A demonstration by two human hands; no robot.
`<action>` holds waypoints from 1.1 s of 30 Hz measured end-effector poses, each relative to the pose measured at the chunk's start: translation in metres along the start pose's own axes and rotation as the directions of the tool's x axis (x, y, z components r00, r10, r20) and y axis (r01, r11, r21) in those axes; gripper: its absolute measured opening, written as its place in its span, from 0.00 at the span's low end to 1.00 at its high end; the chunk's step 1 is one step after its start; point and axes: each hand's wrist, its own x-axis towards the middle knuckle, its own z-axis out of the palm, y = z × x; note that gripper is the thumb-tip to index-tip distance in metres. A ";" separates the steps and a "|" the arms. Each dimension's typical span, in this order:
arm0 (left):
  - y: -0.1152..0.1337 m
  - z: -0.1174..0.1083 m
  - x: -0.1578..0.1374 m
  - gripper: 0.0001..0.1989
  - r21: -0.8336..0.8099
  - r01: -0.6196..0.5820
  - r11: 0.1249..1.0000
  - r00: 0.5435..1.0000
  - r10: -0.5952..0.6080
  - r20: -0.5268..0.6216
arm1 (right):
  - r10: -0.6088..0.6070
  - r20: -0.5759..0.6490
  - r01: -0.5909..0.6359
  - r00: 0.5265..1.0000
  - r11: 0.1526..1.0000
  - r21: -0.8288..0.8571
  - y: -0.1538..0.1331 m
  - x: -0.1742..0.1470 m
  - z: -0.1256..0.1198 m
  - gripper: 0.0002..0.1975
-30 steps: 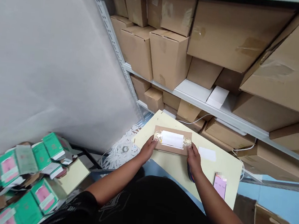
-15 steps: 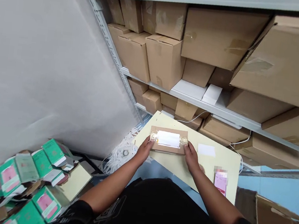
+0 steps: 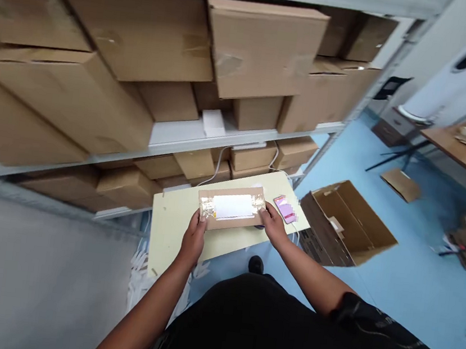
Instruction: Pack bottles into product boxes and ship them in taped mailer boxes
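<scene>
Between my two hands is a flat brown cardboard box (image 3: pixel 230 226), with a white label (image 3: pixel 233 206) and shiny clear tape on its upper face. My left hand (image 3: pixel 195 236) grips its left end, thumb on top. At the right end my right hand (image 3: pixel 271 223) holds it the same way, the fingers partly hidden beneath. The box is held over a pale yellow table (image 3: pixel 170 218). A phone with a pink and purple screen (image 3: pixel 286 210) lies on the table to the right of my right hand.
Metal shelving (image 3: pixel 186 141) filled with cardboard boxes stands behind the table. On the blue floor to the right sits a large open carton (image 3: pixel 349 225) with a small item inside. Farther right is a brown table (image 3: pixel 465 149). White paper strips (image 3: pixel 139 276) lie at the table's left.
My view has swung to the right, bringing the open carton and the far brown table into sight. The box stays in both hands and now tilts slightly, its right end higher in view.
</scene>
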 end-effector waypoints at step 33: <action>0.171 0.689 0.052 0.27 0.073 -0.371 0.926 0.592 0.176 0.787 | 0.290 -0.782 -0.116 0.552 0.955 0.273 0.163 0.013 -0.541 0.30</action>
